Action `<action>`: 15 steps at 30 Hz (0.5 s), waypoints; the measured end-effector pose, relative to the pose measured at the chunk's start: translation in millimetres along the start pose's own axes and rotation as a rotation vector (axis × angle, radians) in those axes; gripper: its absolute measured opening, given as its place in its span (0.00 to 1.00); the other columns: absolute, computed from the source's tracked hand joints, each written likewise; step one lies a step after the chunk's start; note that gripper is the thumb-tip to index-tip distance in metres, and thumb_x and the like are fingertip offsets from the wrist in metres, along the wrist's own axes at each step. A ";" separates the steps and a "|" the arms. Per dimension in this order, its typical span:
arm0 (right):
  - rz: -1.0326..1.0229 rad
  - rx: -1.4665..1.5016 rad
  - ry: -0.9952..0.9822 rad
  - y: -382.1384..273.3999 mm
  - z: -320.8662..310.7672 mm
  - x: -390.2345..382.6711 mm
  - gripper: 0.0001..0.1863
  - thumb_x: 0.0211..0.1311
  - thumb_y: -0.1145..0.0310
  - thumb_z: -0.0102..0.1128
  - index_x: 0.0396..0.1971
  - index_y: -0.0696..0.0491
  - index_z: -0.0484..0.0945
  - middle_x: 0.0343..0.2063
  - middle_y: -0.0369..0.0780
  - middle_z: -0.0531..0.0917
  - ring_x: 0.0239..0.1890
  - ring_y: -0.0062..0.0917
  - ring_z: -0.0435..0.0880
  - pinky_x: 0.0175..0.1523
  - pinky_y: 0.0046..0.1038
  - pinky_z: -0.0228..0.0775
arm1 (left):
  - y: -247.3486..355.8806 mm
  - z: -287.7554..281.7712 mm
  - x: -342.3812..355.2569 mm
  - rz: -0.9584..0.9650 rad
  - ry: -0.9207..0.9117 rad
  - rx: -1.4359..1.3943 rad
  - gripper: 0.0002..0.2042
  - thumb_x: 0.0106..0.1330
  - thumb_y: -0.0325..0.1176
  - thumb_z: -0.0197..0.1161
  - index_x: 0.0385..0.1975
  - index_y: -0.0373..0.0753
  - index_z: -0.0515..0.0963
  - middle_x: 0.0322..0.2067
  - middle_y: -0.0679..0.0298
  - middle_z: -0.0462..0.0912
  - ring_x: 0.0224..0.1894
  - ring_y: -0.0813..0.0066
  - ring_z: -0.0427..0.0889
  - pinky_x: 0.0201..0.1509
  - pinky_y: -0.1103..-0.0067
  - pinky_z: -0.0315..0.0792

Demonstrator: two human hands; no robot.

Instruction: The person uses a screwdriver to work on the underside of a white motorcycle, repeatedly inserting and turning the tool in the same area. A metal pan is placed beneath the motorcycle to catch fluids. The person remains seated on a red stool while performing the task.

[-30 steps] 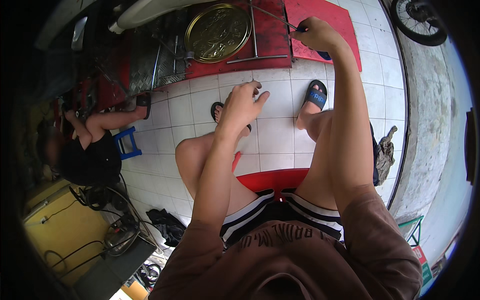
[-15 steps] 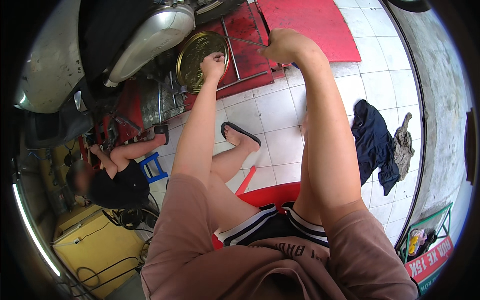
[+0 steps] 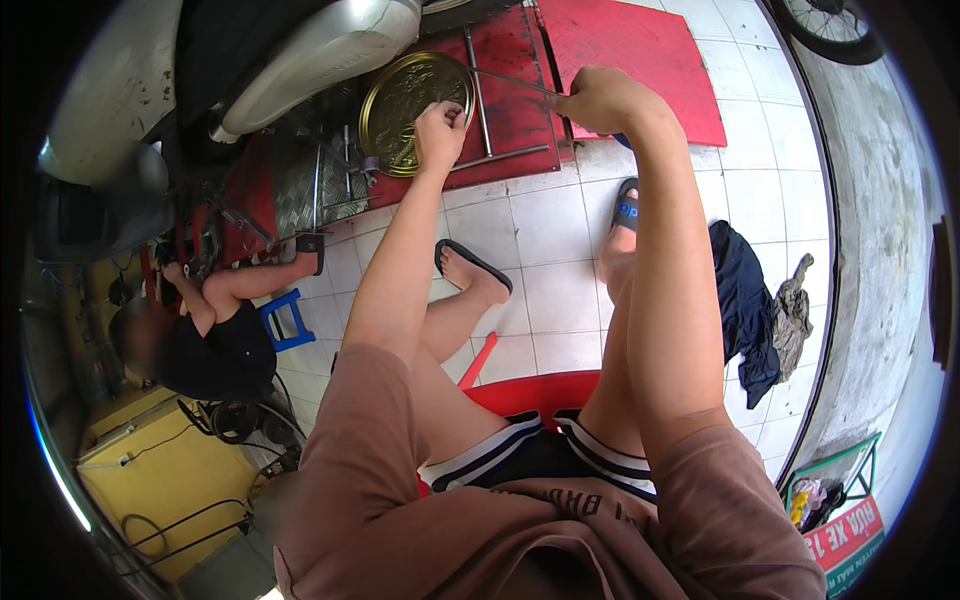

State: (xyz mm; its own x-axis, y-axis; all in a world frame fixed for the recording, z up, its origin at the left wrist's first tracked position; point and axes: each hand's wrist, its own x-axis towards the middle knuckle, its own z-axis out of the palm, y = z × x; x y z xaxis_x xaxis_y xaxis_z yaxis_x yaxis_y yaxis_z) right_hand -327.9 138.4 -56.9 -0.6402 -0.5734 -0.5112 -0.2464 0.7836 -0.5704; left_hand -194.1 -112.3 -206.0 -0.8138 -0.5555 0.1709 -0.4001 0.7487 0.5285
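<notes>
Now right hand (image 3: 608,102) grips screwdriver (image 3: 520,85); left hand (image 3: 440,136) over tray (image 3: 385,108).

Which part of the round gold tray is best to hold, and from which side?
Probably the near rim of the round gold tray, coming from the person's side, left of the left hand. The tray lies flat, ringed by a rim; the motorbike crowds its far-left side.

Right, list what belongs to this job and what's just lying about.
Apparently in use:
long-shafted tool, in the right hand
round gold tray, by the left hand

Apparently lying about:
dark cloth, on the floor
brownish rag, beside it
</notes>
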 end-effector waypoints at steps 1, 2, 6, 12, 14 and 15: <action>-0.011 -0.010 -0.003 -2.0 1.7 0.6 0.25 0.55 0.48 0.59 0.28 0.61 0.80 0.21 0.47 0.81 0.27 0.35 0.81 0.36 0.36 0.72 | -0.9 -8.4 -2.3 -0.069 0.021 -0.056 0.05 0.57 0.26 0.65 0.31 0.32 0.80 0.30 0.56 0.81 0.32 0.71 0.84 0.33 0.77 0.75; -0.089 -0.057 0.010 -3.8 3.6 0.2 0.21 0.58 0.54 0.59 0.29 0.60 0.81 0.20 0.46 0.80 0.25 0.34 0.79 0.34 0.35 0.71 | -3.1 -19.2 -4.7 -0.176 0.003 -0.146 0.04 0.62 0.26 0.62 0.32 0.32 0.77 0.33 0.57 0.82 0.36 0.71 0.85 0.34 0.78 0.76; -0.424 0.030 0.065 7.5 15.0 13.2 0.15 0.61 0.62 0.56 0.31 0.60 0.80 0.19 0.45 0.79 0.21 0.31 0.77 0.31 0.34 0.69 | 24.4 -86.0 -28.9 -0.478 0.077 -1.052 0.05 0.70 0.27 0.53 0.40 0.33 0.70 0.39 0.56 0.79 0.45 0.63 0.82 0.44 0.76 0.77; -0.602 0.027 -0.122 -32.3 31.2 -8.1 0.13 0.60 0.64 0.57 0.38 0.57 0.80 0.23 0.44 0.82 0.26 0.32 0.79 0.36 0.33 0.70 | 26.4 -161.5 -77.6 -0.492 0.310 -1.448 0.04 0.71 0.27 0.51 0.39 0.34 0.69 0.40 0.57 0.77 0.48 0.61 0.80 0.48 0.72 0.77; -0.590 -0.016 -0.156 -36.0 35.0 -4.7 0.13 0.60 0.64 0.57 0.38 0.57 0.81 0.24 0.44 0.82 0.26 0.32 0.80 0.36 0.33 0.70 | 20.0 -166.2 -78.9 -0.484 0.337 -1.488 0.04 0.71 0.27 0.50 0.39 0.34 0.69 0.40 0.56 0.77 0.48 0.61 0.80 0.50 0.71 0.76; -0.580 -0.035 -0.177 -39.8 36.7 -5.2 0.12 0.60 0.64 0.57 0.38 0.56 0.81 0.25 0.45 0.82 0.27 0.32 0.80 0.36 0.33 0.70 | 18.5 -166.2 -76.0 -0.478 0.334 -1.478 0.04 0.71 0.27 0.50 0.39 0.34 0.69 0.40 0.56 0.77 0.49 0.61 0.79 0.52 0.70 0.76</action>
State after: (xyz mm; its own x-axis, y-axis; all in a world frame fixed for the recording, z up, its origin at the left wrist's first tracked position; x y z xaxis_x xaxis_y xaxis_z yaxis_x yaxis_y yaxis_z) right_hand -288.0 101.5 -55.1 -0.2644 -0.9380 -0.2240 -0.5449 0.3369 -0.7678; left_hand -69.6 -116.4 -71.1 -0.5336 -0.8266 -0.1790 0.3252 -0.3960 0.8587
